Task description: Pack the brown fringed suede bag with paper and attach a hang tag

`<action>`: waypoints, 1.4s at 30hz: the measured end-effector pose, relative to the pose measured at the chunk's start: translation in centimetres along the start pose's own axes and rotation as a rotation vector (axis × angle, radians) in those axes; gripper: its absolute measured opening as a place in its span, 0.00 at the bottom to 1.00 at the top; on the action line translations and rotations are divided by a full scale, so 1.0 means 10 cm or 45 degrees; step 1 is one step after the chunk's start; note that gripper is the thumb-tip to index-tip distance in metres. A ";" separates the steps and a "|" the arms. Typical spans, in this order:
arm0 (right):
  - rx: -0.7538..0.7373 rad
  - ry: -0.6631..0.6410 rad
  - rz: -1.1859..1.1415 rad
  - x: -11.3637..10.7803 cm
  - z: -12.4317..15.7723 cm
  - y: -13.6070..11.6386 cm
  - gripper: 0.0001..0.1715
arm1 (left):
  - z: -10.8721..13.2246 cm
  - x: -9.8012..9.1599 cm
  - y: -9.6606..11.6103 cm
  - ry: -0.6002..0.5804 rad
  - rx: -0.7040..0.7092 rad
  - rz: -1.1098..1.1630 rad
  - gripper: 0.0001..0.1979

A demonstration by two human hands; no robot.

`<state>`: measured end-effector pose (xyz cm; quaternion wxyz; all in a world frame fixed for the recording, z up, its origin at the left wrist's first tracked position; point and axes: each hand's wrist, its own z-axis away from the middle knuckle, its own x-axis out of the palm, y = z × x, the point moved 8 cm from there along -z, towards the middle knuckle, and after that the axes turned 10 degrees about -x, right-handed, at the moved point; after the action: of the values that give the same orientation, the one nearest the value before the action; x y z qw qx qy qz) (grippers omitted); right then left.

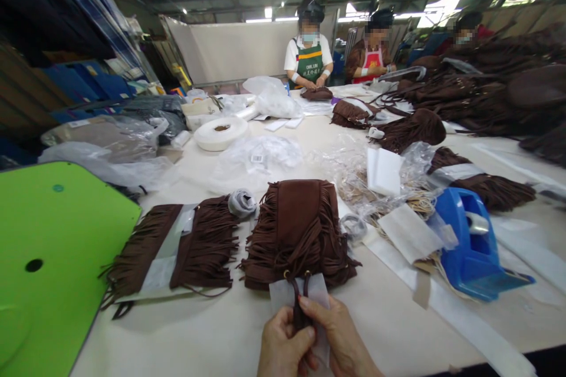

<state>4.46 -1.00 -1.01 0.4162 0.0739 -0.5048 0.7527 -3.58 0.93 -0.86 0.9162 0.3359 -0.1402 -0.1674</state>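
Right in front of me a dark brown fringed bag [305, 206] lies flat on the table. Its brown cord [297, 293] comes out through two brass-coloured eyelets at the near edge. A thin whitish paper sheet [319, 290] lies under the cord. My left hand [285, 341] pinches the cord from the left, fingers closed. From the right, my right hand [338, 330] is closed on the cord and the paper, its thumb pressed on top. Both hands touch at the cord's lower end, where the fingers partly hide it.
Left of the bag lies another fringed brown piece [207, 241] with a grey-white band. A green board [66, 235] stands at far left. On the right are a blue tape dispenser [464, 247] and white foam pieces [384, 171]. A white roll [221, 136] and co-workers [309, 59] are farther back.
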 end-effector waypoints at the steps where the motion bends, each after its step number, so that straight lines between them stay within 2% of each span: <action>1: 0.007 -0.017 0.011 0.01 0.00 0.00 0.22 | -0.01 0.02 -0.01 -0.014 -0.006 0.019 0.19; 5: -0.031 0.014 0.046 -0.02 -0.02 -0.04 0.22 | -0.01 0.09 -0.08 -0.074 -0.140 0.036 0.19; 7: -0.033 0.052 0.015 -0.04 -0.02 -0.03 0.21 | 0.02 0.05 -0.09 -0.044 -0.176 -0.048 0.19; 9: -0.018 0.063 -0.046 -0.02 -0.01 -0.02 0.19 | 0.06 -0.11 -0.02 0.093 -0.076 -0.233 0.18; 11: 0.000 0.034 -0.105 0.03 0.00 -0.01 0.20 | 0.15 -0.38 0.14 0.362 0.156 -0.407 0.19; 13: 0.012 0.002 -0.143 0.07 0.01 -0.01 0.22 | 0.25 -0.65 0.28 0.604 0.323 -0.419 0.20; 14: 0.021 -0.002 -0.160 0.09 0.02 0.00 0.23 | 0.25 -0.73 0.29 0.631 0.317 -0.347 0.21; 15: 0.031 0.003 -0.175 0.09 0.02 0.01 0.23 | 0.22 -0.77 0.25 0.576 0.248 -0.225 0.24; 16: 0.038 0.012 -0.184 0.09 0.02 0.02 0.24 | 0.17 -0.74 0.20 0.451 0.148 -0.072 0.26; 18: 0.045 0.015 -0.173 0.08 0.01 0.06 0.23 | 0.07 -0.54 0.12 0.137 -0.041 0.233 0.29; 20: 0.030 0.007 -0.134 0.08 -0.01 0.08 0.21 | 0.04 -0.34 0.12 -0.047 -0.111 0.405 0.30; 22: -0.001 0.014 -0.095 0.06 -0.02 0.09 0.19 | 0.00 -0.23 0.16 -0.045 -0.050 0.399 0.29; 24: -0.021 0.043 -0.067 0.04 -0.03 0.09 0.18 | -0.03 -0.21 0.21 0.050 0.069 0.312 0.26; 27: -0.016 0.061 -0.046 0.03 -0.04 0.09 0.17 | -0.08 -0.24 0.21 0.178 0.153 0.217 0.27; 31: -0.009 0.093 -0.088 0.01 -0.05 0.08 0.18 | -0.16 -0.32 0.15 0.265 0.148 0.188 0.27; 37: 0.023 0.081 -0.089 0.04 -0.04 0.10 0.19 | -0.26 -0.25 -0.04 0.206 0.013 0.513 0.30; 42: -0.094 0.138 0.120 -0.07 -0.07 0.02 0.21 | -0.27 -0.06 0.03 0.002 0.005 0.471 0.27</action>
<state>4.97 -0.81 -1.90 0.4095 -0.0063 -0.5117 0.7553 -3.10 2.92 -2.77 0.9308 0.3064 -0.1991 0.0045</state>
